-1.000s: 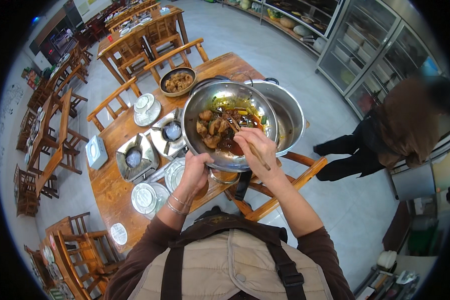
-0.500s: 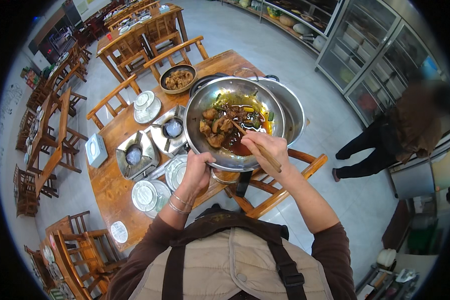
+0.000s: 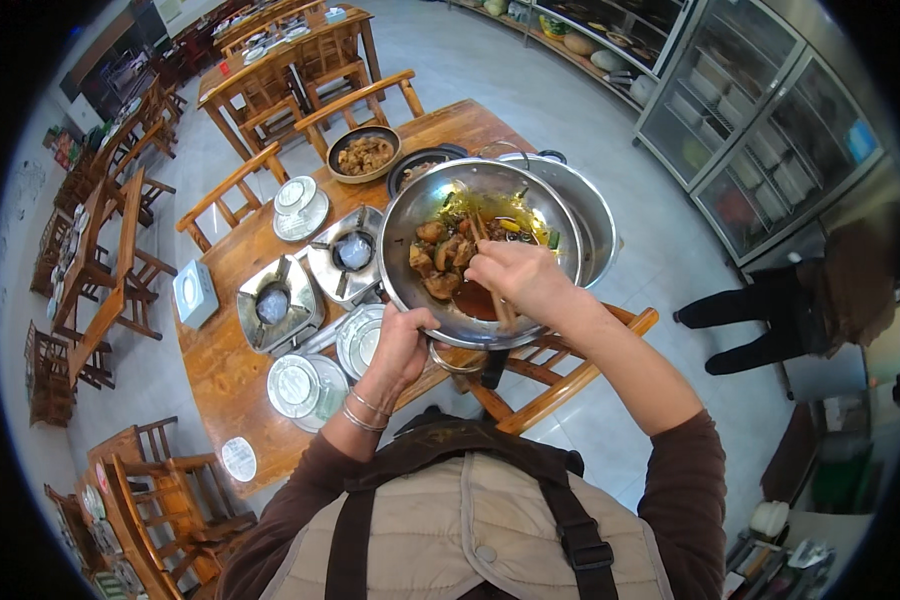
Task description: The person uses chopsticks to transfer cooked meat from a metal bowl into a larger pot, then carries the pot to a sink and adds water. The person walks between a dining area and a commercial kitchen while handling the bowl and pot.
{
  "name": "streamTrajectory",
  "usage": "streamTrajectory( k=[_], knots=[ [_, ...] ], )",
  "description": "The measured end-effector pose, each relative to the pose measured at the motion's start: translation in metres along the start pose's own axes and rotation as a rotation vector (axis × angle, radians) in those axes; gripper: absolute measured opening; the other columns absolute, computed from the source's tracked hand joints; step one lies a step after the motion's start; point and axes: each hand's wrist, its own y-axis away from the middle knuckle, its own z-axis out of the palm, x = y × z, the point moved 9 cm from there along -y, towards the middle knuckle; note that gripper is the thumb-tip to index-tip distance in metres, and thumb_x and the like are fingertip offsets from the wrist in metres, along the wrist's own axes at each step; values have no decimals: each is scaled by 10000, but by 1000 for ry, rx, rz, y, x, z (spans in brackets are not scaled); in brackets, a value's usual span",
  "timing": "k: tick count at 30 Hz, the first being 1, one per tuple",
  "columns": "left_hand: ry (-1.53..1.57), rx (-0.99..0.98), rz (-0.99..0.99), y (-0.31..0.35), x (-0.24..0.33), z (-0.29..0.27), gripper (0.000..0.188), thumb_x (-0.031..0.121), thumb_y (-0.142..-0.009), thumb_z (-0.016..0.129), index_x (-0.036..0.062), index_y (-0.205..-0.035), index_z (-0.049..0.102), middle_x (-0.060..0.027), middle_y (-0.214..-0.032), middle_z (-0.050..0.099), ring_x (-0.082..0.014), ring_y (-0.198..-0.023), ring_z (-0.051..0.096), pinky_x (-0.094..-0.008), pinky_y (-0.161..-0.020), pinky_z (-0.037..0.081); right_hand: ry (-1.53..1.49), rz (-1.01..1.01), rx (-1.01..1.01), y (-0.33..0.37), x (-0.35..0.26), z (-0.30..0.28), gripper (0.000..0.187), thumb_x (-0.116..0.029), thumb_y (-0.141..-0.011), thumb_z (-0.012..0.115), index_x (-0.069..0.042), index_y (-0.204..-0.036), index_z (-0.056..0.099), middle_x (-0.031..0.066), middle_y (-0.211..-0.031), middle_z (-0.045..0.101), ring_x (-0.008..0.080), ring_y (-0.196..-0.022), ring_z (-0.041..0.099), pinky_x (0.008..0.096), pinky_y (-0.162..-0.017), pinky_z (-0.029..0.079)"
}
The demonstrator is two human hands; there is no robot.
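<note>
My left hand (image 3: 400, 345) is closed on the near-left rim of a wide metal bowl (image 3: 397, 255), which is raised over the table. In it lie brown meat chunks (image 3: 440, 268), green and yellow vegetable pieces and dark red-brown sauce. Above the bowl, my right hand (image 3: 518, 275) grips wooden chopsticks (image 3: 503, 313), their tips down among the food beside the meat. Partly hidden behind the bowl are a deep steel pot (image 3: 598, 225) on the right and a black pot (image 3: 400, 172) with some food. Farther back stands a dark round dish (image 3: 335, 165) of meat pieces.
Two portable gas burners (image 3: 280, 303) stand on the wooden table (image 3: 210, 380), near stacked glass-and-plate settings (image 3: 305, 390) and a tissue box (image 3: 194, 295). A wooden chair (image 3: 580, 385) is close at the right. Another person (image 3: 770, 320) is by the glass-door cabinet (image 3: 760, 130).
My right hand has moved up and left over the bowl, with the chopsticks now steeper among the food. The bowl has shifted slightly right, uncovering more of the black pot. The other person has moved.
</note>
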Motion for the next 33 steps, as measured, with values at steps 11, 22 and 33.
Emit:
streamTrajectory(
  k=[11, 22, 33],
  knots=[
    [-11, 37, 5, 7, 12, 2, 325, -39, -688, 492, -52, -1011, 513, -117, -828, 602, -207, -625, 601, -282, -433, 486, -451, 467, 282, 24, 39, -45, 109, -84, -790, 714, -12, -859, 670, 106, -823, 690, 204, -691, 666, 289, -608, 530],
    [-31, 10, -8, 10, 5, 11, 306, -55, -689, 492, -67, -994, 506, -131, -811, 600, -202, -574, 585, -279, -407, 468, -246, 310, 375, 36, 36, -36, 86, -63, -779, 716, -7, -826, 670, 134, -821, 682, 223, -673, 659, 280, -610, 533],
    [-30, 77, -7, 4, 1, 3, 307, -44, -696, 487, -58, -1003, 484, -141, -813, 598, -218, -560, 585, -284, -388, 477, -474, 799, 757, 88, 100, -72, 163, -142, -899, 597, 9, -885, 658, 121, -929, 672, 149, -699, 646, 253, -581, 554]
  ],
)
